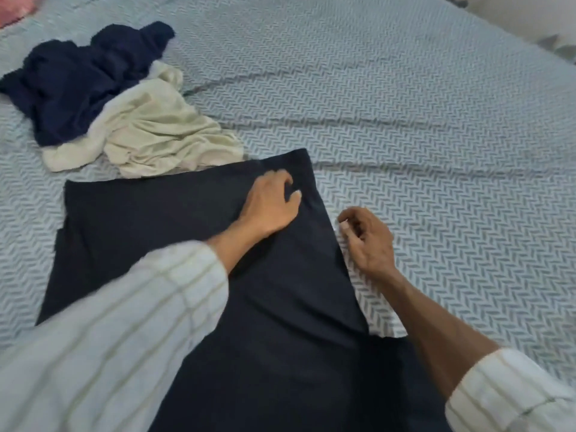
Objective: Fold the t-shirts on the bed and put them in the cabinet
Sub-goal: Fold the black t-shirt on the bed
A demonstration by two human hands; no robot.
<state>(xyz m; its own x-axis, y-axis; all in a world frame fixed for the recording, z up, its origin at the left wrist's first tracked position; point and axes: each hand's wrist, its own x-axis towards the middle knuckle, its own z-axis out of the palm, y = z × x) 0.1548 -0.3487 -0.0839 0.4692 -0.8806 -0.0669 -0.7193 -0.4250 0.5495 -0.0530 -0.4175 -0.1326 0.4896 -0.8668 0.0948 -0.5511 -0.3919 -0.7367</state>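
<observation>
Three garments lie on the bed (420,126), which is covered with a pale blue herringbone-patterned sheet. Nearest you, a dark navy t-shirt (174,232) is spread flat, its far edge straight and its right edge running diagonally down toward you. Your left hand (270,204) rests on that shirt near its far right corner, palm down, with the fingers curled into the cloth so that the tips press or bunch it; whether it truly pinches the fabric, you cannot tell from this view. Your right hand (366,241) sits just beside the shirt's right edge, over the bedsheet, fingers loosely curled and thumb close to the fingertips; it holds nothing that shows. Both forearms come in from the lower corners in rolled white striped sleeves (124,332).

Beyond the flat shirt, at the upper left, a crumpled cream t-shirt (162,132) touches its far edge, and a crumpled navy garment (81,85) lies partly on top of the cream one. A scrap of pink cloth (15,7) shows at the top left corner, blurred.
</observation>
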